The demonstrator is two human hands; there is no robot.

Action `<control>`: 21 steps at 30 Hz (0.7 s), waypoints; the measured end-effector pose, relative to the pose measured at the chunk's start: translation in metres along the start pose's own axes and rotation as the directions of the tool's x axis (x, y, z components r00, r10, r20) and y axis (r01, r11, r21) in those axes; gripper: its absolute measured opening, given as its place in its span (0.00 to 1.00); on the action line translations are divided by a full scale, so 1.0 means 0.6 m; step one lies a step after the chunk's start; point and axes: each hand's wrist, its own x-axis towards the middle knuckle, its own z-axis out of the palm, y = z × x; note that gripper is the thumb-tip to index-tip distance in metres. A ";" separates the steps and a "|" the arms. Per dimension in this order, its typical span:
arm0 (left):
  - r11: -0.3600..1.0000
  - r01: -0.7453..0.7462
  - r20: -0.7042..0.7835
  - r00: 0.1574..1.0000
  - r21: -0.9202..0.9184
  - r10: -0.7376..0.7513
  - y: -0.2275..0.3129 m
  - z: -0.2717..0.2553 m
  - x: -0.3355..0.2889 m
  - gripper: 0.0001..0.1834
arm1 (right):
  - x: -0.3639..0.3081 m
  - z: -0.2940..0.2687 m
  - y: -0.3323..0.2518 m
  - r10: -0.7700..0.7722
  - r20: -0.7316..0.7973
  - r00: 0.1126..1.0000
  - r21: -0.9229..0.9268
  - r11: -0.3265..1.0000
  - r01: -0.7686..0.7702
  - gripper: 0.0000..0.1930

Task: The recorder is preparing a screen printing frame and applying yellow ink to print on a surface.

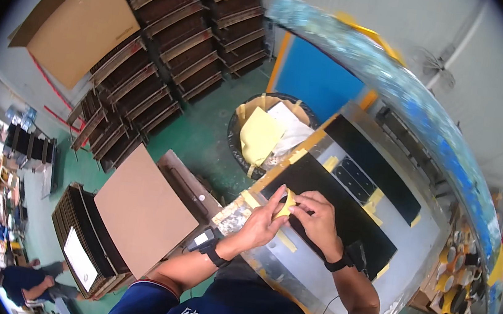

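My left hand (pixel 262 225) holds a roll of yellow masking tape (pixel 286 204) over the near edge of a black flat panel (pixel 349 221). From the other side, the fingers of my right hand (pixel 318 222) pinch at the tape. Whether they hold its loose end or the roll itself is hard to see. The panel lies on a grey worktable (pixel 324 277), with yellow tape strips at its edges. Beyond it lie a small black slotted piece (pixel 354 180) and a second black panel (pixel 380 171), also with tape beside them.
Left of the table, a brown board (pixel 143 210) rests beside a stack of dark panels (pixel 83 243). A lined bin (pixel 232 133) holds yellow and white sheets. Wooden racks (pixel 179 31) stand behind. Tape rolls (pixel 455 273) crowd a right-hand shelf. Another person (pixel 26 283) is at lower left.
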 end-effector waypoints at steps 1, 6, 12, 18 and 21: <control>1.000 0.008 -0.017 1.000 -0.007 -0.008 0.000 -0.011 -0.001 0.41 | 0.009 0.012 0.002 -0.055 -0.012 0.998 -0.038 0.998 0.055 0.11; 1.000 -0.005 -0.137 0.991 0.025 0.008 -0.021 -0.064 0.016 0.27 | 0.050 0.053 -0.023 -0.161 -0.210 0.965 -0.169 0.978 0.126 0.03; 0.974 -0.169 -0.305 0.929 0.152 0.209 -0.041 -0.106 0.047 0.04 | 0.137 0.052 0.013 -0.051 -0.271 0.961 -0.172 0.985 0.004 0.08; 0.983 -0.156 -0.142 0.975 0.101 0.170 -0.063 -0.171 -0.007 0.03 | 0.312 -0.148 0.228 0.233 -0.254 0.939 -0.125 0.955 -0.270 0.06; 0.992 -0.020 -0.140 0.989 0.125 0.037 -0.086 -0.184 -0.023 0.03 | 0.365 -0.180 0.319 0.169 -0.128 0.977 -0.227 0.954 -0.195 0.08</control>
